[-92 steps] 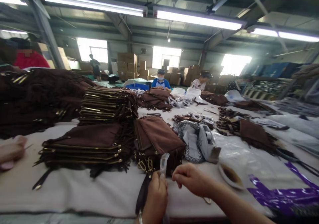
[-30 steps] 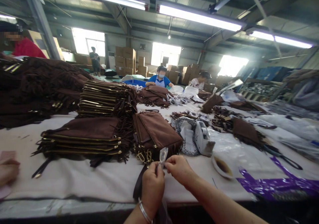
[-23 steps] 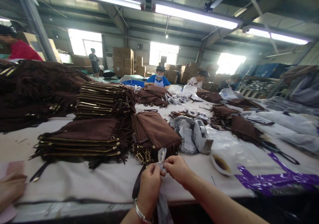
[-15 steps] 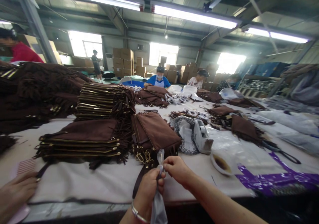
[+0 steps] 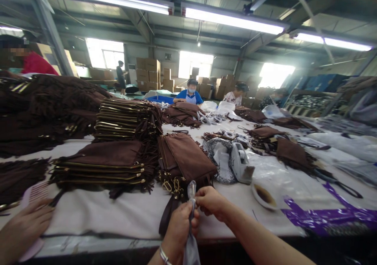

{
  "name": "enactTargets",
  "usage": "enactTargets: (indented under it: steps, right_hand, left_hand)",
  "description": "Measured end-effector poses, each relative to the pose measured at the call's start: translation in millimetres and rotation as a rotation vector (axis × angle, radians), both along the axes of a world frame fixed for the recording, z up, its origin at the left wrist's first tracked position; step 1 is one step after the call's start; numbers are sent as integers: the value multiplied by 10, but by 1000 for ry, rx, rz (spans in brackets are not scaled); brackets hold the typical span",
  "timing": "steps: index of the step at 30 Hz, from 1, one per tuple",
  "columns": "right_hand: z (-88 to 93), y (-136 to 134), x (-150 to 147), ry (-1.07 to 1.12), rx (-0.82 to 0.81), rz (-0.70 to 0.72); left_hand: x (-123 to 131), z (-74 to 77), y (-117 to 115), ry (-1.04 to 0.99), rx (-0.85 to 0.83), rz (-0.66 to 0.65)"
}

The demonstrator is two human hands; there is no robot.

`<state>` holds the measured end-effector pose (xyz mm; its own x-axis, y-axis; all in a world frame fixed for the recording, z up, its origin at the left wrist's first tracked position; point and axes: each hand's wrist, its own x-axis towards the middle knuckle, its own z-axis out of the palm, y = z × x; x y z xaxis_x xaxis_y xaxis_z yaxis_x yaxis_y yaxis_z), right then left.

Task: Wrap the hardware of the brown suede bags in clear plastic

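Close to the table's front edge, my left hand [image 5: 182, 222] is closed around a strap-like piece in thin translucent wrapping [image 5: 192, 249]. One wrapped end stands up above the fist, and the rest hangs below it. My right hand [image 5: 210, 202] pinches at the wrapping just above the left fist; its fingertips hide the exact spot. Just beyond both hands lies a brown bag [image 5: 188, 155] with gold clasps [image 5: 172, 185] at its front. A dark strap [image 5: 165, 218] comes down from it, beside my left hand.
A tape dispenser [image 5: 242, 165] stands right of the bag, near a shallow dish of brown liquid [image 5: 264, 196] and purple plastic [image 5: 330, 214]. Stacked brown bags [image 5: 100, 163] lie left. Another person's hand [image 5: 28, 222] holds a pink comb [image 5: 38, 192] at the left. Co-workers sit across the table.
The view has shifted slightly left, showing more fringed brown material at the left edge. Both my hands stay at the wrapped piece, with the right fingers still pinching near its upper end.
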<state>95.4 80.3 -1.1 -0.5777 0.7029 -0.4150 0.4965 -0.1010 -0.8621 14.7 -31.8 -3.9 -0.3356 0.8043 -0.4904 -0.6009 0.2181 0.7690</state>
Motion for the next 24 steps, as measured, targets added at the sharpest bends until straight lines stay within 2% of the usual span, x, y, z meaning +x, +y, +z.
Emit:
enactTargets:
  steps: [4, 7, 10, 13, 16, 18, 20, 24]
  right_hand:
    - [-69, -12, 4, -40, 154, -83]
    - [-117, -4, 65, -47, 252, -112]
    - [-134, -20, 182, -26, 254, -138]
    - [-116, -98, 280, 134, 141, -103]
    - [-67, -187, 307, 318, -16, -54]
    - [-22, -206, 305, 413, -159, -85]
    - [26, -188, 313, 486, -312, -102]
    - [78, -116, 352, 593, -599, -2]
  left_hand:
    - [143, 13, 27, 212, -20, 141]
    - [234, 27, 33, 267, -3, 152]
    - [267, 7, 22, 278, 0, 133]
    - [285, -41, -5, 362, 17, 87]
    - [303, -74, -51, 586, 103, 44]
    - [292, -84, -80, 678, 153, -3]
    - [251, -82, -92, 619, 125, -17]
    - [116, -4, -56, 222, 20, 98]
